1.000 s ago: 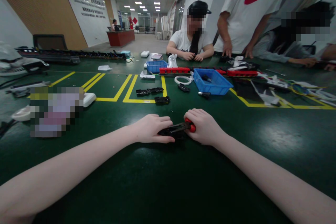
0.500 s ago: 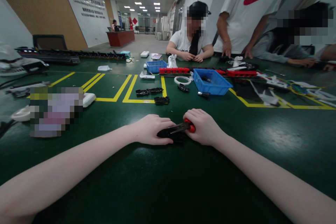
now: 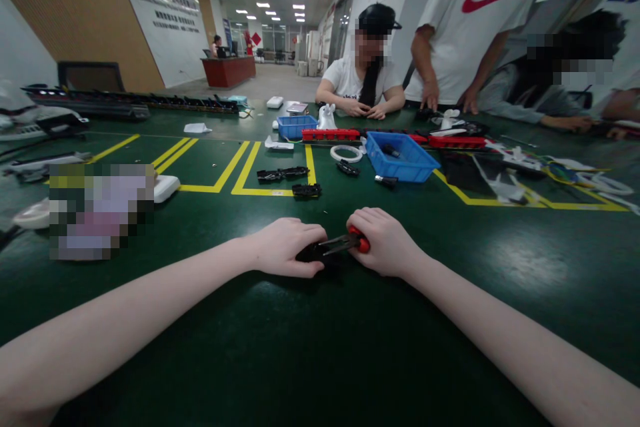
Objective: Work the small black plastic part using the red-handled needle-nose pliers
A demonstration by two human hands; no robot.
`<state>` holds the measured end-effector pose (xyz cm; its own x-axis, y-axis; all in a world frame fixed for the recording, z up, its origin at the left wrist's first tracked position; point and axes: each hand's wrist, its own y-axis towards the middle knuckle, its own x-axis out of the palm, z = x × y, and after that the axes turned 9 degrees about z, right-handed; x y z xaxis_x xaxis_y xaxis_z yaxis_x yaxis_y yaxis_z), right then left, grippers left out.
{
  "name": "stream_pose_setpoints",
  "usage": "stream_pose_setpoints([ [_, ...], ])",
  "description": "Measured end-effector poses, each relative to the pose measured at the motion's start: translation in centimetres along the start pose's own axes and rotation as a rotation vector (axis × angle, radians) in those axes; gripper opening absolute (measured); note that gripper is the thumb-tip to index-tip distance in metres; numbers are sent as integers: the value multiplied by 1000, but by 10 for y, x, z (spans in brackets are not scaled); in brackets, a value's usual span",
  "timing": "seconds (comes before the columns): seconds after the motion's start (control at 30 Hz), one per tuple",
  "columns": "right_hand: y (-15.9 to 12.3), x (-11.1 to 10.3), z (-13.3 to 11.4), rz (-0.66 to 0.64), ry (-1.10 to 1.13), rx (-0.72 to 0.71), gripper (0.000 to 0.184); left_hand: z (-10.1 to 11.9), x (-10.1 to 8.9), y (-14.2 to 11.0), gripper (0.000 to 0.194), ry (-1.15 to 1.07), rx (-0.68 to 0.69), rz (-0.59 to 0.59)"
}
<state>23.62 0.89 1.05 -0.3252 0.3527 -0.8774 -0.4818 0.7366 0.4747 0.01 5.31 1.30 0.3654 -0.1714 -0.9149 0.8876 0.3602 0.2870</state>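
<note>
My right hand (image 3: 381, 241) is closed round the red handles of a pair of pliers (image 3: 340, 244). The pliers' dark metal jaws point left, toward my left hand (image 3: 290, 248). That hand grips a small black plastic part (image 3: 311, 252) between thumb and fingers, low over the green tabletop. The jaws reach the black part, but whether they bite on it is too dark to tell. Beyond my hands lie similar black parts: a long one (image 3: 283, 174), a short one (image 3: 306, 191) and another (image 3: 347, 167).
A blue bin (image 3: 400, 159) with dark items stands ahead to the right, beside a white ring of tape (image 3: 346, 154). Red strips (image 3: 331, 135) lie behind. At left are a pixelated object (image 3: 103, 213) and a white box (image 3: 166, 188). Several people are across the table.
The view has shifted slightly. My left thumb and fingers have opened a little around the black part, and the pliers remain in my right hand.
</note>
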Motion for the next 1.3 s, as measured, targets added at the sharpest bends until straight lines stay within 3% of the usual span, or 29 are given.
stream_pose_setpoints([
  [0.17,0,1,0,-3,-3,-6,12,1,1,0,21,41,19,0],
  [0.5,0,0,0,-15,-19,-27,12,-3,1,1,47,17,25,-11],
  [1.3,0,0,-2,-8,-65,-102,11,-4,5,0,39,-19,-21,23],
])
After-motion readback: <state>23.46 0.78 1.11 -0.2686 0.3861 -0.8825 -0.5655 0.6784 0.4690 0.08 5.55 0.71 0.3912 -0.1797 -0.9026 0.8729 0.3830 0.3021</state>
